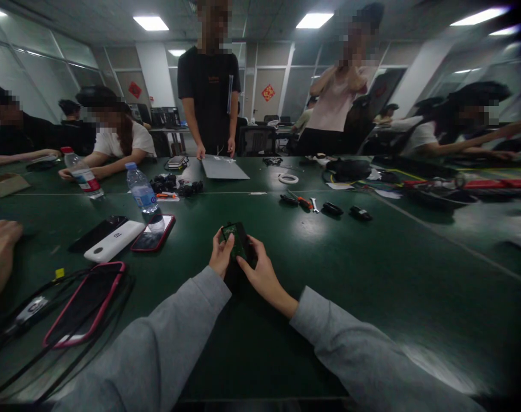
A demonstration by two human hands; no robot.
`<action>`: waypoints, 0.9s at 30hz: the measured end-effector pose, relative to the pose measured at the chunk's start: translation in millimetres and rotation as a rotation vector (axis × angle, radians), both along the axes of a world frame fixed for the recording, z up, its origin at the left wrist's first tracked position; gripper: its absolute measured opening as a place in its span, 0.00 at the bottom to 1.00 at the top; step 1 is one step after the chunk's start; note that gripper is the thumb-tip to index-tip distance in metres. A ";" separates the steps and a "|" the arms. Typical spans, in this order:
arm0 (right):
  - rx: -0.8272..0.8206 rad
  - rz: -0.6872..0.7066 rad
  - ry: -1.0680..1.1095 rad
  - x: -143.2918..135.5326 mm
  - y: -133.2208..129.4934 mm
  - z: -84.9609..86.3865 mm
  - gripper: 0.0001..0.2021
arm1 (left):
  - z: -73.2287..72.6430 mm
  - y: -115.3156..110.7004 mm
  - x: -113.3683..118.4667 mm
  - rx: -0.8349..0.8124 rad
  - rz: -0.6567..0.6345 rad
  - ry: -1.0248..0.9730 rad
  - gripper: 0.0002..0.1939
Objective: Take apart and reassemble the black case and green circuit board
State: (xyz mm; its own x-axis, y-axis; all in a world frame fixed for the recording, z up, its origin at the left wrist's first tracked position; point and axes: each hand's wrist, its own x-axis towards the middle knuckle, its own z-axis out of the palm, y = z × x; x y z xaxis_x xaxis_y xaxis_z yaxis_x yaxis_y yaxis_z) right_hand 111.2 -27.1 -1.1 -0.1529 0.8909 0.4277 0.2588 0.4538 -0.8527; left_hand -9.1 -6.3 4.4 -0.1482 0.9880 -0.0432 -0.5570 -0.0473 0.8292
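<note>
Both of my hands hold a small black box-shaped device (242, 239) above the dark green table (354, 303). Its face on the left looks like a green circuit board with light marks; the exact kind is unclear. My left hand (220, 253) grips the left side, thumb lying across the board face. On the right edge, my right hand (262, 269) closes its fingers around the device, with the thumb at the lower corner. Parts of the fingers are hidden behind it. Grey sleeves cover both forearms.
To the left lie a pink-framed phone (86, 303) with black cables, a white power bank (114, 241) and a red-edged phone (154, 233). Bottles (140, 189) stand behind. Ahead are a wrench (314, 205), a screwdriver (303, 202) and black parts (360, 213). A co-worker's hand (0, 252) rests at left.
</note>
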 end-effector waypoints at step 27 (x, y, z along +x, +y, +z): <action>-0.101 0.043 -0.032 1.5 0.7 -2.6 0.23 | 0.0 1.1 -0.8 -0.158 -0.187 -0.183 0.19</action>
